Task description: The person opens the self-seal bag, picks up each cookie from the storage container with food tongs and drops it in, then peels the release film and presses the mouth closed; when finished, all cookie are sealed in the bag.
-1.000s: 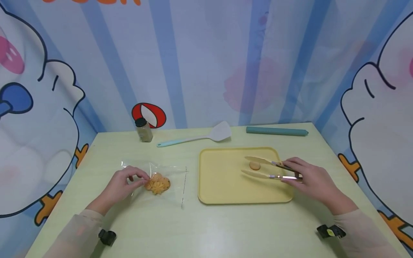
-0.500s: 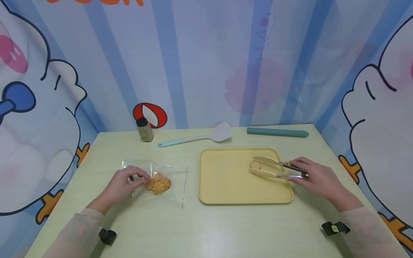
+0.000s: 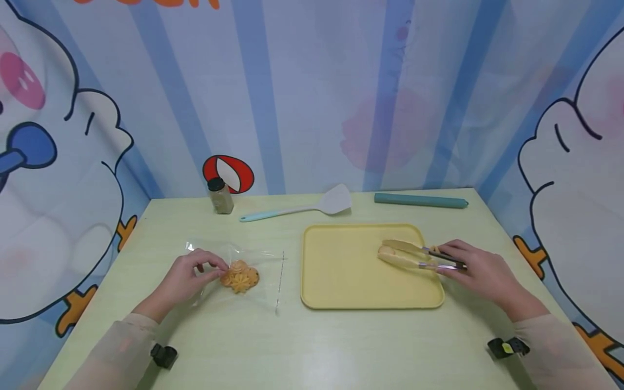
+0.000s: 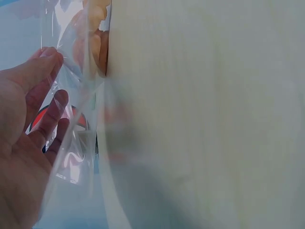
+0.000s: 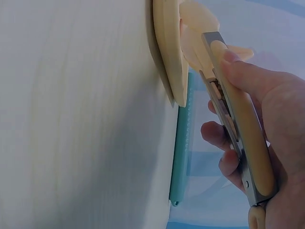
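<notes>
My left hand (image 3: 187, 277) pinches the near-left edge of a clear plastic bag (image 3: 266, 284), thumb against fingertips. Several golden cookies (image 3: 240, 280) lie inside the bag, one flower-shaped. In the left wrist view the bag's film (image 4: 71, 167) hangs past the fingers. On the right, my right hand (image 3: 480, 275) grips a pair of tongs (image 3: 398, 262) with cream tips and metal handles. The tongs' tips stand on both sides of a small round cookie (image 3: 387, 250) on the yellow tray (image 3: 341, 276), which they partly hide. In the right wrist view the thumb presses the upper handle of the tongs (image 5: 245, 124).
Behind the bag stands a spice jar (image 3: 221, 200) with a black lid. A spatula (image 3: 312, 207) with a pale blue handle lies behind the tray, and a teal stick (image 3: 420, 200) lies at the table's back right. A printed curtain (image 3: 312, 108) closes off the back.
The tongs have shifted slightly right over the tray, and their tips have drawn closer together around the round cookie. The left hand stays at the bag's edge.
</notes>
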The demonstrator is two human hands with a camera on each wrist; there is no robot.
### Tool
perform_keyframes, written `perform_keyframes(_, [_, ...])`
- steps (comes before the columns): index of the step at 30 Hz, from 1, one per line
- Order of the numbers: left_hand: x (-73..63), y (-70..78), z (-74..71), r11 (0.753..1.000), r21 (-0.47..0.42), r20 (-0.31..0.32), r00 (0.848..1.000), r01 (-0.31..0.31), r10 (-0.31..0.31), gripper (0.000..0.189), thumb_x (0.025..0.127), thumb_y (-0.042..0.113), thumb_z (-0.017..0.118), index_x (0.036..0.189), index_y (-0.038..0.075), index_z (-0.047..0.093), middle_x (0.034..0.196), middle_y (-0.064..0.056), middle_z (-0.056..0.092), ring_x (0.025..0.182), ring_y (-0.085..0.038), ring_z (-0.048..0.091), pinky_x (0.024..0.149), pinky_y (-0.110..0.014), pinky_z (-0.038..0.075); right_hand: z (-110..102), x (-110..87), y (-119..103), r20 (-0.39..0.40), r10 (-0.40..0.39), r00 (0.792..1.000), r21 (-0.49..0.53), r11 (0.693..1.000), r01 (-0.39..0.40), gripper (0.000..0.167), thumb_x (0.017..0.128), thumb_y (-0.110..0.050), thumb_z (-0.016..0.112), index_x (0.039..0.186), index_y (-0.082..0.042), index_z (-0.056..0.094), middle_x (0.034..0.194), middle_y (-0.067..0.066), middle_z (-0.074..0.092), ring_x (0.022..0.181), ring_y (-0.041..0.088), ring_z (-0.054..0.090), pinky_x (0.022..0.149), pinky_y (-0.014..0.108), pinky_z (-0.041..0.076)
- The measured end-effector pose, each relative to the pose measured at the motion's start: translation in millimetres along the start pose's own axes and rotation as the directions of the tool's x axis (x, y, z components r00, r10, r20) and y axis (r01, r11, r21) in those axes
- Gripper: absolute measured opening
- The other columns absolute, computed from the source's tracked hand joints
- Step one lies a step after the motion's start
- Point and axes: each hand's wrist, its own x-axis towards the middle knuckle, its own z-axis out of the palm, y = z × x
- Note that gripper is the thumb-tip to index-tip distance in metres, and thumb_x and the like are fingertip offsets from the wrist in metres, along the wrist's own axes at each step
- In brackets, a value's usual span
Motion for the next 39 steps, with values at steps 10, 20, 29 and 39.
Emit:
perform_keyframes(10, [1.6, -1.6, 0.3, 1.0, -0.006, 0.001, 1.0, -0.003, 0.003, 0.015, 0.094, 0.018, 0.077, 0.1, 0.032, 0.077, 0.108, 0.013, 0.074, 0.102, -0.017, 0.062, 0.082, -0.029, 0.049, -0.4, 0.9, -3.7, 0.013, 0.013, 1.0, 0.022, 1.0, -0.013, 0.049, 0.092, -0.046, 0.077, 0.129, -0.016, 0.07, 0.12, 0.002, 0.07, 0.07, 0.001, 0.055, 0.055, 0.024, 0.041])
perform_keyframes(20, [1.2, -4.0, 1.3, 1.0, -0.003, -0.004, 1.0, -0.016, 0.016, 0.016, 0.093, 0.017, 0.078, 0.1, 0.032, 0.077, 0.106, 0.013, 0.073, 0.101, -0.016, 0.062, 0.081, -0.029, 0.05, -3.4, 2.2, -4.7, 0.064, 0.049, 0.997, 0.051, 0.997, -0.053, 0.052, 0.091, -0.049, 0.076, 0.129, -0.015, 0.071, 0.122, 0.006, 0.07, 0.073, 0.005, 0.057, 0.059, 0.027, 0.043])
perform_keyframes(29, [0.7, -3.3, 0.1, 1.0, -0.006, -0.012, 1.0, -0.028, 0.028, 0.015, 0.093, 0.017, 0.078, 0.1, 0.03, 0.077, 0.105, 0.014, 0.074, 0.1, -0.014, 0.061, 0.081, -0.03, 0.05, 0.1, 4.9, -9.5, 0.045, 0.029, 0.999, 0.065, 0.997, -0.032, 0.052, 0.089, -0.051, 0.077, 0.125, -0.014, 0.073, 0.118, 0.004, 0.07, 0.07, 0.004, 0.052, 0.058, 0.026, 0.04])
perform_keyframes(39, [-1.1, -5.9, 0.9, 1.0, -0.016, -0.007, 1.0, -0.015, 0.015, 0.016, 0.093, 0.017, 0.078, 0.099, 0.033, 0.077, 0.106, 0.013, 0.073, 0.1, -0.014, 0.061, 0.081, -0.029, 0.05, -0.1, 6.5, -10.6, 0.071, 0.037, 0.997, 0.106, 0.993, -0.045, 0.056, 0.09, -0.052, 0.077, 0.127, -0.011, 0.072, 0.122, 0.007, 0.07, 0.084, 0.014, 0.062, 0.065, 0.032, 0.047])
